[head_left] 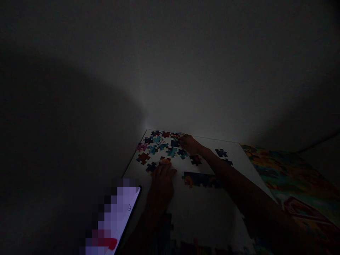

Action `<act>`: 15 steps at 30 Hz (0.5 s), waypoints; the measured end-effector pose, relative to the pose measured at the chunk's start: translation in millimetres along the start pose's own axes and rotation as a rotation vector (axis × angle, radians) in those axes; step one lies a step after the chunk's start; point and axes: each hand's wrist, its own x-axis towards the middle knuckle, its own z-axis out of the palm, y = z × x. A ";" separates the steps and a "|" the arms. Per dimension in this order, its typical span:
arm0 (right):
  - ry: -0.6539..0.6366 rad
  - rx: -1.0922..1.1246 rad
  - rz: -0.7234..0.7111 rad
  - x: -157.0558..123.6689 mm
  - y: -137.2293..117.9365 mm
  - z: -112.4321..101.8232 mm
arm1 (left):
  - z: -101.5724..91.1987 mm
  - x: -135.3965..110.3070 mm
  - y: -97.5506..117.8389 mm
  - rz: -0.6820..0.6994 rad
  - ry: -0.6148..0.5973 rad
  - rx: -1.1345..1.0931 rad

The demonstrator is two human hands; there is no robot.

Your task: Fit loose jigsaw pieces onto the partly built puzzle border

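Several loose jigsaw pieces [159, 147] in red, teal, blue and pink lie scattered on a white board [225, 164]. My right hand [188, 143] reaches across from the lower right, its fingertips at a dark blue piece [175, 143]. My left hand [162, 182] rests lower on the board, its fingers just below an orange piece [165, 161]. In the dim light, I cannot tell whether either hand holds a piece. A joined strip of dark pieces [199, 179] lies to the right of my left hand.
A phone [117, 219] with a lit, pixelated screen lies at the board's lower left. A colourful picture box [292, 184] lies along the right edge. Two dark pieces [221, 153] sit farther right, and a wall [212, 71] rises behind the board.
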 end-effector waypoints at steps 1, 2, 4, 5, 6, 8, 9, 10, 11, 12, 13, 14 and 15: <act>0.001 0.001 0.016 1.1 0.7 -0.4 | 1.3 0.1 -0.5 0.000 0.008 -0.003; 0.004 0.006 0.031 2.5 1.7 -0.7 | 3.0 0.0 -1.1 0.002 0.023 -0.003; 0.013 0.023 0.038 6.4 4.2 -0.4 | 6.9 -0.6 -2.5 -0.004 0.063 0.006; 0.018 0.028 0.043 8.7 5.4 0.2 | 8.5 -0.9 -3.4 -0.006 0.076 0.012; 0.024 0.030 0.049 11.0 6.5 1.0 | 9.5 -1.2 -4.3 -0.005 0.081 0.018; 0.031 0.029 0.060 14.7 7.8 2.9 | 10.1 -1.5 -5.6 0.012 0.071 0.026; 0.032 0.026 0.064 15.6 8.0 3.9 | 9.6 -1.6 -5.7 0.024 0.065 0.027; 0.031 0.021 0.064 15.8 7.8 4.7 | 8.8 -1.5 -5.2 0.030 0.065 0.026; 0.029 0.012 0.061 15.0 7.5 5.4 | 7.9 -1.4 -4.2 0.028 0.072 0.022; 0.024 0.001 0.056 13.3 7.0 5.8 | 6.9 -1.4 -2.9 0.019 0.084 0.017; 0.018 -0.011 0.047 10.8 6.5 6.2 | 6.1 -1.3 -1.5 0.009 0.096 0.012; 0.015 -0.024 0.032 7.6 6.0 6.4 | 5.4 -1.4 -0.3 -0.003 0.104 0.009; 0.014 -0.037 0.015 3.9 5.7 6.5 | 4.9 -1.4 0.5 -0.007 0.106 0.007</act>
